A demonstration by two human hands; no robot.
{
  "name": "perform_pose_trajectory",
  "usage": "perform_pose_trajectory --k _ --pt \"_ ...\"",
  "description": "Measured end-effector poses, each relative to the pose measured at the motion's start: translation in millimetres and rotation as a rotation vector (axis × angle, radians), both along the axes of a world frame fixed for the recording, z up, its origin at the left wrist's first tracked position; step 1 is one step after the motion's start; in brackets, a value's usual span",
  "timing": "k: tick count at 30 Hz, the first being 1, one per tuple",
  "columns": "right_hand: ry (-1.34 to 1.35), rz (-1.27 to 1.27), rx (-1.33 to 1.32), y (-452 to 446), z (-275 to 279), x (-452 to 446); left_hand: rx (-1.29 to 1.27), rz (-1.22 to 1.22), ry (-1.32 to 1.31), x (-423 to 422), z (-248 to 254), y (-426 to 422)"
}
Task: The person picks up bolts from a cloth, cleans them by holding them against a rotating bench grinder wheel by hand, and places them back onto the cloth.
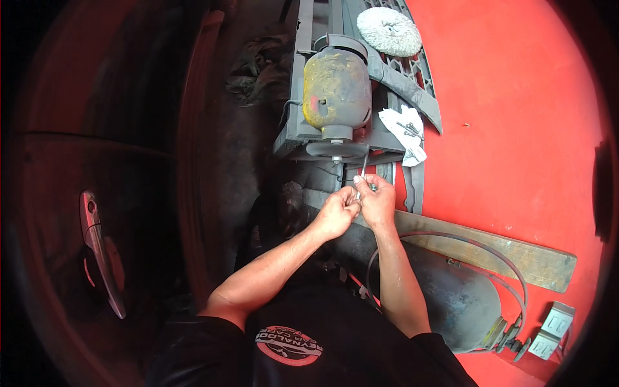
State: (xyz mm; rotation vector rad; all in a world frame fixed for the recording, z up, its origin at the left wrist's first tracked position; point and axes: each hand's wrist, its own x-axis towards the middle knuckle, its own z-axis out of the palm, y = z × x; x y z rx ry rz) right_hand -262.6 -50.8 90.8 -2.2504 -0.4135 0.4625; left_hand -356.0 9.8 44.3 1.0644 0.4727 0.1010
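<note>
In front of me is a bench grinder with a worn yellow-and-grey motor body [336, 90]. Its round wheel [336, 149] faces my hands. A thin metal rod [364, 165] points up toward the wheel's right edge; whether it touches the wheel I cannot tell. My right hand [379, 201] is closed around this rod, thumb on top. A small greenish metal end [373, 187], perhaps part of another piece, shows by its fingers. Close beside it, my left hand [340, 214] pinches the rod's lower end with closed fingers.
A metal stand [293, 132] carries the grinder. White cloth [406, 138] with several screws lies at its right, below a fluffy polishing pad [389, 32]. A wooden plank [483, 248], dark tank [464, 303], hose [490, 245] and outlet box [551, 330] are right; a car door handle [100, 255] is left.
</note>
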Motion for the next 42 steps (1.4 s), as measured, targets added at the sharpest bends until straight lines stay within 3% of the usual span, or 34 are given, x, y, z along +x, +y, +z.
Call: perform_pose_trajectory --k 4,6,8,13,21,27,29,30,32,38,42 --pt "0.124 -0.029 0.081 -9.5 2.8 -5.8 0.304 0.073 0.148 -9.6 19.0 -7.7" --pt "0.158 -0.007 0.097 -10.1 3.8 -5.8 0.29 0.1 0.154 -8.8 18.6 -11.4" --pt "0.203 0.005 0.114 -12.2 4.5 -4.7 0.445 0.174 0.188 -10.9 27.3 -9.9" --pt "0.467 0.01 0.215 -18.1 4.6 -3.4 0.519 0.168 0.275 -12.8 37.7 -12.8" --pt "0.447 0.058 0.184 -7.4 6.3 11.0 0.673 0.254 0.32 -3.2 37.5 -9.7" --pt "0.33 0.079 0.147 -5.8 4.0 17.7 0.484 0.254 0.194 -2.1 23.7 -8.9" --pt "0.25 0.081 0.09 -8.2 2.5 16.4 0.181 0.152 0.095 -3.7 11.8 -10.0" --pt "0.251 0.078 0.091 -9.0 2.3 16.4 0.181 0.149 0.096 -5.0 15.7 -7.3" --pt "0.253 0.047 0.062 -9.2 1.7 16.3 -0.255 0.031 0.063 -6.7 24.3 -1.3" --pt "0.245 0.021 -0.077 -1.5 20.0 12.9 -0.388 -0.057 -0.11 -3.5 4.3 -5.7" --pt "0.256 0.066 -0.007 -6.5 17.1 15.5 -0.447 -0.077 -0.173 -2.7 -2.8 -5.5"
